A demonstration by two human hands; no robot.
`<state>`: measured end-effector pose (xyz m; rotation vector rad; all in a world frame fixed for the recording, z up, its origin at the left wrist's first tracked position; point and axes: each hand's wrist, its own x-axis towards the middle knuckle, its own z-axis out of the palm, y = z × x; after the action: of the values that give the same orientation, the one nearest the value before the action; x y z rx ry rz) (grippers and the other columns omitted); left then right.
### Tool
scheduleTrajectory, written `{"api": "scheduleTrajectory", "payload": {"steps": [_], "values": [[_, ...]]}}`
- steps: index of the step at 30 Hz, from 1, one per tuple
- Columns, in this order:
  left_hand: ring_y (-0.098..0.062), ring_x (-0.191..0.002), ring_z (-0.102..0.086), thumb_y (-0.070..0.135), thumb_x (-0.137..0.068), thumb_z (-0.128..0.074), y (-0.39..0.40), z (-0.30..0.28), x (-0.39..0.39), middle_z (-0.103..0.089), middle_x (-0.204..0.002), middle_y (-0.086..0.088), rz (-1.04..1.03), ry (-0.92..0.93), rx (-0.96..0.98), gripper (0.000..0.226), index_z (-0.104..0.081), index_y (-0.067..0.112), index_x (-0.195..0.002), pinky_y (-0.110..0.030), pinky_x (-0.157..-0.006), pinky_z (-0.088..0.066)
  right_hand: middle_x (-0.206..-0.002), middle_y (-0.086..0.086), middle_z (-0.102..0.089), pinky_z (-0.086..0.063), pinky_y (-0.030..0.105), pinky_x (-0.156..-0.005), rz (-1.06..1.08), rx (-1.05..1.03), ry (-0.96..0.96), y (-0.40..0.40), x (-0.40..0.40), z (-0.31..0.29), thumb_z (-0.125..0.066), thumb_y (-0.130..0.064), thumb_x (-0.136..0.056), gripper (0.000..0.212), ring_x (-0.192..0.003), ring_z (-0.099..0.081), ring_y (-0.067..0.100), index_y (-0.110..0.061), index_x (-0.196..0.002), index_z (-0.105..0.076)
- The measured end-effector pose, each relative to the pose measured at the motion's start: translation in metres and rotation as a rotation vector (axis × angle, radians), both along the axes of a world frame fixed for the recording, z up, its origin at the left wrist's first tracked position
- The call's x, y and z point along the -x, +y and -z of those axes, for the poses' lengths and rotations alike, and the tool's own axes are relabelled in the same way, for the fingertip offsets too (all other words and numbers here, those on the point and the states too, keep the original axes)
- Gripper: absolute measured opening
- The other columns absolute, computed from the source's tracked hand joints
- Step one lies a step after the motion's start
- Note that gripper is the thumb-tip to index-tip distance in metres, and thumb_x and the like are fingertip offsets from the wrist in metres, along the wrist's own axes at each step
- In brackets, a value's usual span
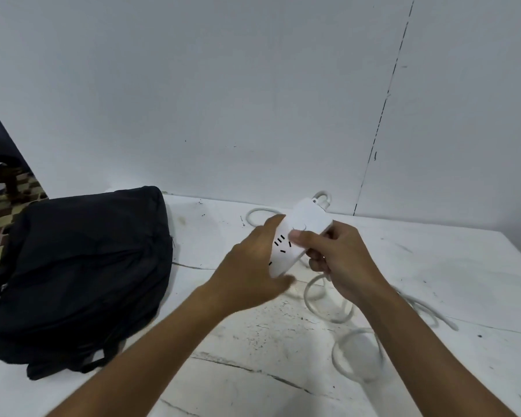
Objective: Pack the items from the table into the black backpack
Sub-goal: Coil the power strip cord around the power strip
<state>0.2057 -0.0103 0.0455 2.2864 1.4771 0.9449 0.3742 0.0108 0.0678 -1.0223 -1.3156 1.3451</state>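
No readable text, brand, number or label is showing anywhere. The white power strip (295, 239) is displaying only black socket slots and a faint curved mark on its face, not letters. The black backpack (82, 275) near the counter's left edge is showing plain fabric with no logo.

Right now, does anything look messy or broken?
Yes. The white cord sprawls in loose loops over the table, not coiled, and the tabletop is cracked and scuffed. Both hands hold the power strip; the backpack looks shut.
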Motion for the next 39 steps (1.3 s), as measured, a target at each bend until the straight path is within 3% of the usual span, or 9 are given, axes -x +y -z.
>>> {"api": "scheduleTrajectory", "payload": {"steps": [6, 11, 15, 21, 27, 30, 34, 37, 39], "values": [[-0.012, -0.097, -0.063, 0.021, -0.055, -0.078, 0.006, -0.024, 0.036, -0.062, -0.112, 0.013, 0.085, -0.361, 0.303, 0.074, -0.053, 0.042, -0.122, -0.028, -0.079, -0.053, -0.076, 0.009, -0.058, -0.037, 0.021, -0.053, -0.316, -0.042, -0.129, 0.012, -0.033, -0.008, -0.057, 0.002, -0.087, 0.018, -0.058, -0.047, 0.015, -0.010, -0.089, -0.071], [-0.020, -0.067, -0.064, 0.024, -0.051, -0.078, 0.000, -0.036, 0.042, -0.067, -0.104, -0.009, 0.137, -0.747, 0.495, 0.069, -0.062, 0.020, -0.118, -0.027, -0.053, -0.051, -0.068, 0.003, -0.068, -0.045, 0.022, -0.067, -0.060, -0.294, -0.468, 0.018, -0.038, 0.010, -0.054, -0.013, -0.095, 0.019, -0.057, -0.056, 0.009, -0.019, -0.092, -0.072], [-0.021, -0.060, -0.051, 0.026, -0.065, -0.068, -0.002, -0.037, 0.026, -0.055, -0.083, -0.011, 0.107, -1.228, 0.775, 0.045, -0.057, 0.002, -0.102, -0.027, -0.050, -0.045, -0.073, -0.001, -0.069, -0.040, 0.027, -0.089, -0.013, -0.540, -0.896, 0.013, -0.016, 0.027, -0.049, -0.014, -0.094, 0.032, -0.073, -0.063, 0.011, -0.030, -0.120, -0.059], [-0.028, -0.065, -0.053, 0.038, -0.077, -0.060, 0.008, -0.043, 0.010, -0.051, -0.083, -0.013, 0.106, -1.639, 0.867, 0.049, -0.050, 0.001, -0.107, -0.034, -0.063, -0.045, -0.064, -0.002, -0.067, -0.035, 0.015, -0.047, 0.111, -0.392, -0.596, 0.019, -0.007, 0.038, -0.053, -0.014, -0.094, 0.017, -0.043, -0.045, 0.004, -0.015, -0.087, -0.069], [-0.023, -0.076, -0.066, 0.012, -0.088, -0.059, 0.018, -0.030, -0.015, -0.066, -0.088, -0.011, -0.033, -1.652, 0.769, 0.040, -0.052, -0.001, -0.124, -0.033, -0.062, -0.059, -0.058, -0.002, -0.062, -0.046, 0.017, -0.049, 0.008, -0.240, -0.459, 0.000, 0.008, 0.052, -0.057, -0.016, -0.094, 0.027, -0.049, -0.055, 0.003, -0.038, -0.078, -0.060], [-0.030, -0.091, -0.063, 0.002, -0.079, -0.068, 0.024, -0.025, -0.030, -0.064, -0.110, -0.019, -0.178, -1.706, 0.664, 0.047, -0.054, -0.005, -0.124, -0.040, -0.068, -0.059, -0.075, -0.003, -0.062, -0.051, 0.025, -0.061, -0.099, -0.104, -0.252, -0.007, 0.009, 0.053, -0.061, -0.017, -0.080, 0.022, -0.067, -0.059, 0.006, -0.027, -0.099, -0.061], [-0.025, -0.074, -0.068, -0.002, -0.080, -0.071, 0.024, -0.024, -0.049, -0.071, -0.090, -0.011, -0.373, -1.648, 0.581, 0.023, -0.064, 0.000, -0.102, -0.027, -0.043, -0.052, -0.097, 0.003, -0.065, -0.040, 0.020, -0.055, -0.092, 0.055, -0.050, -0.014, 0.014, 0.054, -0.056, -0.028, -0.083, 0.027, -0.066, -0.054, 0.001, -0.022, -0.109, -0.057], [-0.028, -0.076, -0.069, -0.002, -0.074, -0.077, 0.021, -0.021, -0.055, -0.072, -0.095, -0.015, -0.403, -1.515, 0.525, 0.027, -0.066, -0.004, -0.099, -0.026, -0.046, -0.052, -0.093, 0.007, -0.066, -0.035, 0.023, -0.054, 0.062, 0.148, 0.131, -0.014, 0.015, 0.054, -0.053, -0.052, -0.085, 0.046, -0.063, -0.047, 0.010, -0.014, -0.108, -0.064], [-0.027, -0.078, -0.069, 0.005, -0.074, -0.079, 0.021, -0.020, -0.049, -0.073, -0.094, -0.015, -0.375, -1.441, 0.536, 0.025, -0.067, -0.004, -0.095, -0.026, -0.051, -0.055, -0.087, 0.011, -0.067, -0.032, 0.025, -0.053, 0.143, 0.169, 0.206, -0.015, 0.009, 0.052, -0.047, -0.042, -0.094, 0.036, -0.061, -0.044, 0.012, -0.013, -0.104, -0.066]]}}
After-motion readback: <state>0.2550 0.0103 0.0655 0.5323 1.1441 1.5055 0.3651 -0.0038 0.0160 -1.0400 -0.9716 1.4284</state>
